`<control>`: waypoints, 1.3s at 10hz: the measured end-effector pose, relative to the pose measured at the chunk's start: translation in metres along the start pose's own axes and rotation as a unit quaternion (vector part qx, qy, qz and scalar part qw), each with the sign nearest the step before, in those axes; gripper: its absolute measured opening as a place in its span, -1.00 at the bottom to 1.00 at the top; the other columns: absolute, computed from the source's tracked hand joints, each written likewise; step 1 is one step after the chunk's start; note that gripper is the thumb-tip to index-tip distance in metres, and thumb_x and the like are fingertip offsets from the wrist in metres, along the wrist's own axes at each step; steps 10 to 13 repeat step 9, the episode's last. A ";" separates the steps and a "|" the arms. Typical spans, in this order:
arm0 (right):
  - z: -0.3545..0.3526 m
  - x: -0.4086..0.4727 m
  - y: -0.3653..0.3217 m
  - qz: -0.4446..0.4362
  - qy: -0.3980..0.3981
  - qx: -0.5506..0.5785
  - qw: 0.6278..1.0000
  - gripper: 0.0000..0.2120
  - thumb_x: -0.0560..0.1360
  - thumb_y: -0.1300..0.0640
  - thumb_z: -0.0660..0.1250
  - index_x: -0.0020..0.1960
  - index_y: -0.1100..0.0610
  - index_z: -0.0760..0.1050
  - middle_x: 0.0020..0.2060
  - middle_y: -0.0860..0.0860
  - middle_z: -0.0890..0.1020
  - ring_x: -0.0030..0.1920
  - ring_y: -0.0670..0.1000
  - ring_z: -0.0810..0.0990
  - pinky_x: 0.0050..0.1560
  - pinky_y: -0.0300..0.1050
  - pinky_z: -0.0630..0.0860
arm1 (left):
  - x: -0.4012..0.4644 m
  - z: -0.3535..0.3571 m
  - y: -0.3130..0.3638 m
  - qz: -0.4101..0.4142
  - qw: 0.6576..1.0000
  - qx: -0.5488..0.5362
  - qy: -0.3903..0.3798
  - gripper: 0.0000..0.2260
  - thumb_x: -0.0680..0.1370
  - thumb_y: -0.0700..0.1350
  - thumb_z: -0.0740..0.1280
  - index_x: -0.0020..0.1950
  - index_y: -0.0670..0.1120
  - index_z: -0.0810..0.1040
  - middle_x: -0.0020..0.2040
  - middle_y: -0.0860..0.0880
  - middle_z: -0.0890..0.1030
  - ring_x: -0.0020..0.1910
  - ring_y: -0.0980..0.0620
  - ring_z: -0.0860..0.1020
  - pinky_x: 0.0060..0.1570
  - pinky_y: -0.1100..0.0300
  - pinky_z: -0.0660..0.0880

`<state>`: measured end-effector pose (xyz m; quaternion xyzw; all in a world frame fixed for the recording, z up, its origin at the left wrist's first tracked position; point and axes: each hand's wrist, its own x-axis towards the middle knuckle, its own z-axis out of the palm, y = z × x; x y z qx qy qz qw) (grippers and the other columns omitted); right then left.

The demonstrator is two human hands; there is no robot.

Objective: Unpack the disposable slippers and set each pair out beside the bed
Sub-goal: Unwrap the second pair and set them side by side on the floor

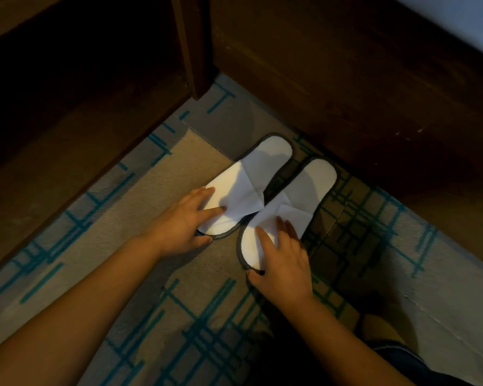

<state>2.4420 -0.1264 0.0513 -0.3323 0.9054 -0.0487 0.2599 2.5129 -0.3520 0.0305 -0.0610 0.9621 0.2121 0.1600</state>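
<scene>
head view, dim room, looking down at the floor. 2 flat white disposable slippers with dark grey edging lie side by side on a beige carpet with teal line pattern [140,274]. the left slipper [251,188] and the right slipper [296,201] both point their rounded ends toward the person and their other ends up toward the furniture. the 2 are angled so that their upper bands touch or nearly touch near the middle, while the far ends are slightly apart.

both slippers sit near the corner where 2 dark brown wooden pieces meet: a tall wooden panel [81,93] on the left and a dark brown wooden bed side [360,87] on the right. the right slipper lies just beside the base of the bed side. a strip of pale blue-white bedding [474,20] shows in the top right corner, blurred.

left hand [187,221]: fingers spread flat on the creased white upper band of the left slipper, thumb curled at the near rim. it looks like a light pinch of the edge, though the shadow there makes this uncertain.

right hand [282,263]: fingers laid flat over the near part of the right slipper, thumb tucked at the near rim, pressing on or lightly gripping it.

both bare forearms enter from the bottom of the view. a dark fabric-covered knee [413,360] shows at the lower right.
</scene>
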 end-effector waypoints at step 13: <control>-0.015 -0.001 -0.005 -0.020 0.028 -0.002 0.999 -0.24 0.36 -0.15 0.39 0.45 -0.05 0.12 0.51 0.14 0.06 0.50 0.17 -0.01 0.40 0.15 0.20 | -0.021 0.006 0.019 -0.056 0.997 -0.022 0.055 -0.40 0.47 0.06 0.32 0.46 0.02 0.21 0.54 -0.12 0.12 0.51 -0.12 0.08 0.42 -0.09 0.18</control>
